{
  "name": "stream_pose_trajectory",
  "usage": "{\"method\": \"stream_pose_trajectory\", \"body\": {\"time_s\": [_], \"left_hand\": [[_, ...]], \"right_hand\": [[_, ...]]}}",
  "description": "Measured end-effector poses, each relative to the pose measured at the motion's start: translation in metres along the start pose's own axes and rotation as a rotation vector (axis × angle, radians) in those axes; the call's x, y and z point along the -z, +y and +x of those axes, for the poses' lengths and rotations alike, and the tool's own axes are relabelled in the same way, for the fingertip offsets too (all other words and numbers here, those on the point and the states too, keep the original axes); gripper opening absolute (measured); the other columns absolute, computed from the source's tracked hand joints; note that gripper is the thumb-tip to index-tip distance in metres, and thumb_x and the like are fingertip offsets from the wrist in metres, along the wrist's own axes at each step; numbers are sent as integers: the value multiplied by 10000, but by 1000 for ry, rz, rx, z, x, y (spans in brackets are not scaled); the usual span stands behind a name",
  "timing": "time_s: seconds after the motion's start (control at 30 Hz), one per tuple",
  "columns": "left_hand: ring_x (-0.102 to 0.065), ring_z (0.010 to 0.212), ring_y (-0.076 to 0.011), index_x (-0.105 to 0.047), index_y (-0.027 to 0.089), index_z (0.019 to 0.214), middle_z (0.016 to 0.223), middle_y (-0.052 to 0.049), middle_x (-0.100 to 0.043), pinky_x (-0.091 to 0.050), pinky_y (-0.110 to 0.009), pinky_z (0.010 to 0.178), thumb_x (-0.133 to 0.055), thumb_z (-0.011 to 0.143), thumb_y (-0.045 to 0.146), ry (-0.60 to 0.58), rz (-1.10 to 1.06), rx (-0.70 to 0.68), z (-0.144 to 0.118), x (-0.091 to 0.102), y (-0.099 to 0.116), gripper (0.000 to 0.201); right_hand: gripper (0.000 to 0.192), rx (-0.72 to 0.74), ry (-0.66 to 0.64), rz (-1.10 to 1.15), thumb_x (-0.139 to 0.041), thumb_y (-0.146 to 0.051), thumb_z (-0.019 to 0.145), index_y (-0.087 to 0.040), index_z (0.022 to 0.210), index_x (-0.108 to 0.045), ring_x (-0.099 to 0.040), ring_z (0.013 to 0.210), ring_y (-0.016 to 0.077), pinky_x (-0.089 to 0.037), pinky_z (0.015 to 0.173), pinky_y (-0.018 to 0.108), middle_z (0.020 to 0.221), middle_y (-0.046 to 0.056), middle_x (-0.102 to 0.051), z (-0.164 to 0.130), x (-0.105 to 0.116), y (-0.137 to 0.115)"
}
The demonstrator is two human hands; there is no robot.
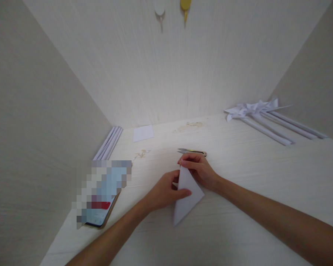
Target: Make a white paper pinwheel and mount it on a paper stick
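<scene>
A white sheet of paper (186, 186), folded into a triangle, is held between both hands above the pale table. My left hand (166, 190) grips it at the left edge, the thumb lying across its front face and the fingers behind. At the top corner my right hand (198, 168) pinches the paper between thumb and fingers. Just beyond the right hand lies a pair of thread snips (192, 151), blades pointing left. The fingers behind the paper are partly hidden.
A phone (108, 195), partly blurred out, lies at the left. Behind it are several rolled paper sticks (108, 143) and a square paper piece (143, 133). Paper pinwheels (252, 109) with stick handles (269, 131) lie at the back right. Two hooks (185, 5) are on the back wall.
</scene>
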State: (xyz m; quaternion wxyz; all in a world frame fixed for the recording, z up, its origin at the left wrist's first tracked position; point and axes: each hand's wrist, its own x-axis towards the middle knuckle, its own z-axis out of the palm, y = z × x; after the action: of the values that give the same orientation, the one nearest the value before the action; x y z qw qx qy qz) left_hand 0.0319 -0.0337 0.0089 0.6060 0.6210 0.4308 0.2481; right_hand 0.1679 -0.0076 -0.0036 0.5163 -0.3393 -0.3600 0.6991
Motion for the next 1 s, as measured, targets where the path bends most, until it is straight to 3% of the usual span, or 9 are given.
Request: {"method": "stream_pose_trajectory", "body": {"time_s": [0.23, 0.63, 1.0], "left_hand": [[-576, 646, -152, -578, 145, 817, 792, -55, -636, -449, -263, 577, -633, 587, 161, 25, 40, 3, -2, -2, 2, 238], [-574, 661, -162, -563, 173, 717, 746, -46, -639, -438, -252, 559, -614, 598, 177, 194, 161, -69, -4, -7, 0, 130], [-561, 571, -159, -568, 173, 836, 756, -54, -637, -411, -257, 508, -602, 618, 240, 222, 255, -45, -6, -8, -2, 231]], "right_hand": [[112, 12, -12, -7, -726, -217, 490, -174, 542, -636, -473, 488, 80, -344, 465, 224, 573, -21, -597, 1, 0, 0], [114, 18, 74, 29, -735, -238, 485, -174, 518, -646, -457, 453, 77, -323, 460, 231, 506, -23, -578, -1, -3, 3], [87, -11, 9, 69, -723, -242, 518, -176, 556, -680, -477, 466, 74, -328, 470, 226, 517, -17, -597, -3, -6, 1]]}}
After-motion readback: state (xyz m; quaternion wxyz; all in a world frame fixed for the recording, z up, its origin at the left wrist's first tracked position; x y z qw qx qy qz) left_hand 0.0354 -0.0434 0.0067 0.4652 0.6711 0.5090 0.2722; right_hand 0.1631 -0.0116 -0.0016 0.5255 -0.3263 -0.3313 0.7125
